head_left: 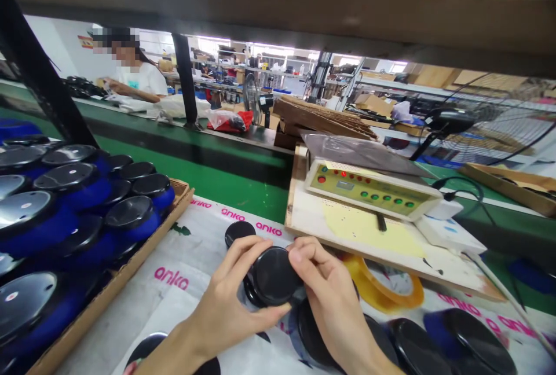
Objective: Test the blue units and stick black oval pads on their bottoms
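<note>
A glossy black round lid (277, 275) is held up in front of me, its flat face toward the camera. My left hand (232, 291) grips it between the thumb at the bottom edge and the fingers at the top. Thumb and fingers of my right hand (328, 288) are pinched together at the lid's right edge. Behind the lid lies another dark round part, partly hidden. Just past my left fingers, a black disc (240, 232) rests on the white printed sheet (171, 276). Below my right hand are several black-topped blue round units (419, 346), partly covered by my forearm.
At left, a cardboard tray (143, 259) holds several stacked blue units with black tops (132, 213). A control box (373, 190) sits on a wooden board, with a yellow tape roll (386, 288) in front. A shelf (278, 22) crosses overhead. Across the green belt (234, 175) a person (145, 77) works.
</note>
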A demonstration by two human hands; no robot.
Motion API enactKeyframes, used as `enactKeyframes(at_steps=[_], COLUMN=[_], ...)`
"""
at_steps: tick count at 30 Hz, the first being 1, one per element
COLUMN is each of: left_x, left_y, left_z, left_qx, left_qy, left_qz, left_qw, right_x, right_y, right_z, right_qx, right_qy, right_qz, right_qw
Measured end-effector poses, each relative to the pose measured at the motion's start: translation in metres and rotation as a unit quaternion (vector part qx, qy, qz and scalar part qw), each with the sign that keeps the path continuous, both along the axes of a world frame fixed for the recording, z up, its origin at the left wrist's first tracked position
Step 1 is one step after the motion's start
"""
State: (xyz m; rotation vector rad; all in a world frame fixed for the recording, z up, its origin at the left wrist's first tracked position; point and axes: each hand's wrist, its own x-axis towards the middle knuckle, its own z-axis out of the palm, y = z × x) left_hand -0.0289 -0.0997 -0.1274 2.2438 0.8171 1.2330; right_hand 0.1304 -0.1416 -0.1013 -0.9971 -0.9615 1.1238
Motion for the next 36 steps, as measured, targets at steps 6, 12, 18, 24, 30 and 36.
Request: enactKeyframes(at_steps=[6,12,18,24,30,36], left_x=[0.0006,0.0016,0.0026,0.0018,0.0010,-0.0011], left_y=[0.0008,0.0003,0.0007,-0.0004,-0.0003,0.0004], left_z=[0.0019,-0.0003,-0.0021,-0.0028,-0.0032,-0.0052], left_qx=[0.023,0.033,0.046,0.052,0.082,0.116], left_qy=[0.002,-0.004,-0.008,-0.017,-0.024,-0.027], left_qz=[-0.003,0.004,0.012,0.011,0.007,-0.001], left_qw=[1.000,0.999,0.999,0.998,0.996,0.993], right_x=[-0.0012,-0.0010,-0.0039,-0.0060,-0.0067,-0.0027], right_y=[0.0017,0.0002,-0.0005,-0.0012,-0.0024,-0.0049], right_z=[0.0005,-0.0029,0.0009,0.0011,-0.0025,0.0006], right_qx=[0.011,0.033,0.063,0.088,0.112,0.157], right_qy=[-0.019,-0.055,-0.109,-0.135,-0.163,-0.293], right_qz=[0.000,-0.011,-0.044,-0.059,-0.066,-0.087], right_qw=[1.000,0.998,0.991,0.985,0.978,0.939])
